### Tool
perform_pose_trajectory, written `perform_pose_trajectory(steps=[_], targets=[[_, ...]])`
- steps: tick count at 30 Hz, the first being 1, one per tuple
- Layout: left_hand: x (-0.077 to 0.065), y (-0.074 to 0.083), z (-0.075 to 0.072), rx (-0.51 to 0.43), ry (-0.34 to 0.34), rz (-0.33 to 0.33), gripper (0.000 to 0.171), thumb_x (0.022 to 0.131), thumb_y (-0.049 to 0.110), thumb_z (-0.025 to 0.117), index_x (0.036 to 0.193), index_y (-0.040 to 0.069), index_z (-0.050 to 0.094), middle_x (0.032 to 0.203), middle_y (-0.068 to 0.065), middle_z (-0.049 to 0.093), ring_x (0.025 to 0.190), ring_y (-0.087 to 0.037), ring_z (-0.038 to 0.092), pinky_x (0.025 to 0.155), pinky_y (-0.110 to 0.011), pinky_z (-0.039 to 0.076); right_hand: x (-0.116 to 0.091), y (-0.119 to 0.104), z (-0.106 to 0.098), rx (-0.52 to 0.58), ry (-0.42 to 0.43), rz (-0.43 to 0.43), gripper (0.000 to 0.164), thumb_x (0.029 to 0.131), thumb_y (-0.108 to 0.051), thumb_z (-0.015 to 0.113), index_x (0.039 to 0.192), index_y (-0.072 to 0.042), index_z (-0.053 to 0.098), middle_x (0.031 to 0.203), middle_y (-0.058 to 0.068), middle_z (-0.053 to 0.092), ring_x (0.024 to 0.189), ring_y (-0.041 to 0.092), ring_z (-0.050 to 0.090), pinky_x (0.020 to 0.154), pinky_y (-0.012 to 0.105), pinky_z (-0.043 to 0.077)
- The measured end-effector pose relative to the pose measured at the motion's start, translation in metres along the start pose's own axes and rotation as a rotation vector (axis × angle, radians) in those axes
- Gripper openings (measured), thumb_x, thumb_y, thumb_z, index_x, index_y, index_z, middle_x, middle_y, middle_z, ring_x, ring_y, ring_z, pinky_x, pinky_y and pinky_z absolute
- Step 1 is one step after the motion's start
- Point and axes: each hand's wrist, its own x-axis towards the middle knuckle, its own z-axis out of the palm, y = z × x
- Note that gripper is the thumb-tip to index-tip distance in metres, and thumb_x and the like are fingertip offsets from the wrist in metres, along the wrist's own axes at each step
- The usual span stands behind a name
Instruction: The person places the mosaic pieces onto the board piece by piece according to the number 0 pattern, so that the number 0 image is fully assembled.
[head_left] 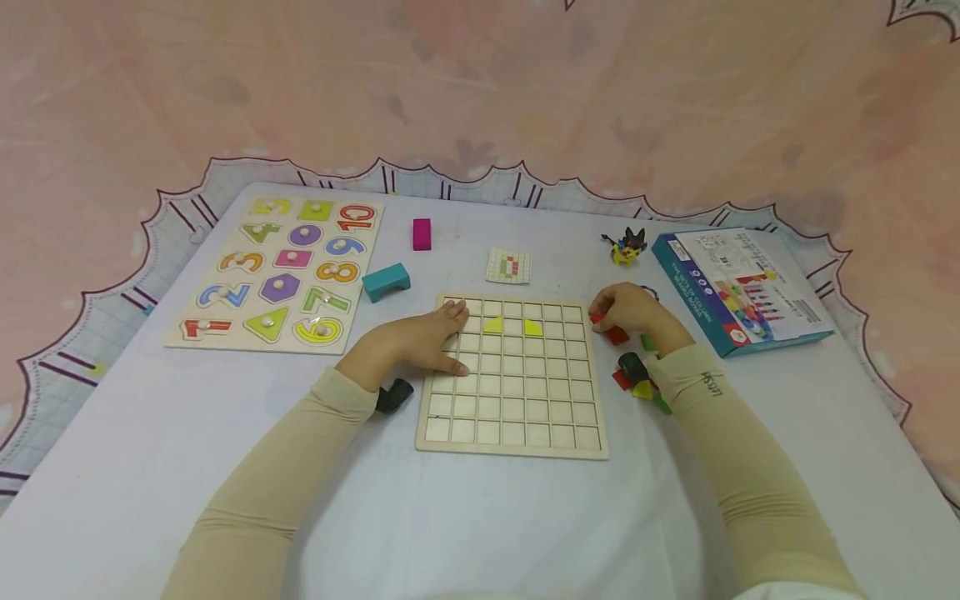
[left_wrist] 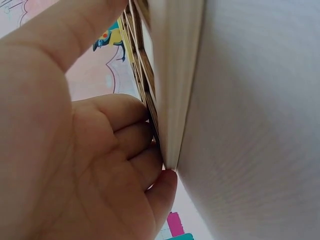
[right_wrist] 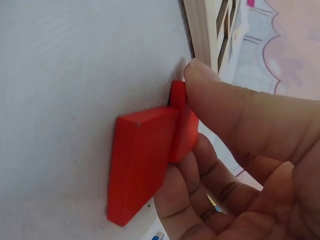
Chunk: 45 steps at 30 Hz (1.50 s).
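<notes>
A wooden grid board [head_left: 513, 452] lies flat on the table, with two yellow quarter-round tiles [head_left: 533, 327] in its upper cells. My left hand [head_left: 427, 337] rests on the board's left edge, fingers and thumb extended; the left wrist view shows the fingertips along the board's side [left_wrist: 172, 100]. Beside the upper right edge, my right hand [head_left: 630, 310] pinches a small red tile [right_wrist: 190, 131] between thumb and fingers. A larger red tile [right_wrist: 142, 160] touches it in the right wrist view. Green, red and yellow tiles [head_left: 642, 389] lie near the right wrist, partly hidden by the sleeve.
A number-and-shape puzzle board [head_left: 225, 287] lies at the left. Behind the grid are a teal arch block [head_left: 386, 282], a magenta block [head_left: 422, 234] and a small pattern card [head_left: 508, 266]. A small toy figure [head_left: 626, 247] and a blue box [head_left: 742, 287] are at the right.
</notes>
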Motion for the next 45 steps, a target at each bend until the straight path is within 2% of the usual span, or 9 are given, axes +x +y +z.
perform_pose_trajectory(steps=[12,18,21,28,34,40,45], targets=[[0.001,-0.002,0.001,0.007,0.002,0.001,0.096,0.083,0.045,0.064,0.147,0.002,0.006,0.155,-0.013,-0.003,0.143,-0.025,-0.004,0.116,-0.040,0.006,-0.005,-0.001,-0.009,-0.002,-0.008,0.059,0.029,0.085,-0.010,0.062,0.112,0.000,0.065,0.117,0.021,0.057,0.102,0.031,0.048,0.096,0.046,0.041],[0.001,-0.003,0.002,0.009,-0.001,-0.007,0.096,0.083,0.046,0.063,0.148,0.003,0.006,0.155,-0.012,-0.003,0.143,-0.024,-0.005,0.116,-0.039,0.005,-0.007,-0.002,-0.015,0.009,-0.058,0.085,0.029,0.086,-0.009,0.061,0.113,0.000,0.065,0.110,0.017,0.059,0.095,0.028,0.050,0.089,0.041,0.044],[0.001,-0.003,0.001,0.013,0.004,0.005,0.096,0.083,0.045,0.063,0.147,0.002,0.006,0.155,-0.013,-0.003,0.143,-0.026,-0.004,0.116,-0.040,0.005,-0.006,0.000,-0.018,0.035,-0.043,0.082,0.030,0.086,-0.011,0.061,0.114,0.000,0.064,0.110,0.017,0.060,0.094,0.027,0.052,0.089,0.041,0.045],[0.001,-0.002,-0.001,0.012,0.003,0.013,0.096,0.083,0.044,0.064,0.147,0.000,0.006,0.154,-0.015,-0.002,0.143,-0.027,-0.004,0.116,-0.041,0.006,-0.006,0.000,-0.020,0.183,-0.028,0.067,0.032,0.088,-0.007,0.055,0.120,-0.001,0.060,0.123,0.019,0.055,0.104,0.029,0.053,0.099,0.048,0.040],[0.000,-0.002,-0.001,0.022,0.005,0.018,0.096,0.083,0.044,0.063,0.147,0.000,0.007,0.154,-0.015,-0.002,0.143,-0.027,-0.004,0.116,-0.041,0.006,-0.001,-0.014,-0.013,0.212,-0.008,0.037,0.031,0.088,-0.007,0.055,0.118,0.000,0.061,0.122,0.019,0.056,0.102,0.027,0.054,0.095,0.044,0.043],[-0.001,-0.001,-0.001,0.017,0.005,0.019,0.096,0.083,0.044,0.064,0.147,-0.001,0.007,0.154,-0.015,-0.002,0.143,-0.027,-0.004,0.116,-0.041,0.006,0.006,-0.041,-0.003,0.249,-0.022,0.000,0.031,0.087,-0.006,0.058,0.117,0.001,0.062,0.120,0.018,0.057,0.093,0.020,0.059,0.097,0.043,0.043],[0.001,-0.001,0.000,0.015,0.004,0.024,0.095,0.084,0.043,0.064,0.147,-0.001,0.007,0.154,-0.015,-0.002,0.143,-0.027,-0.004,0.116,-0.041,0.006,0.010,-0.063,0.009,0.318,-0.054,-0.046,0.028,0.087,-0.004,0.059,0.114,0.003,0.062,0.119,0.018,0.058,0.084,0.012,0.060,0.088,0.034,0.049]])
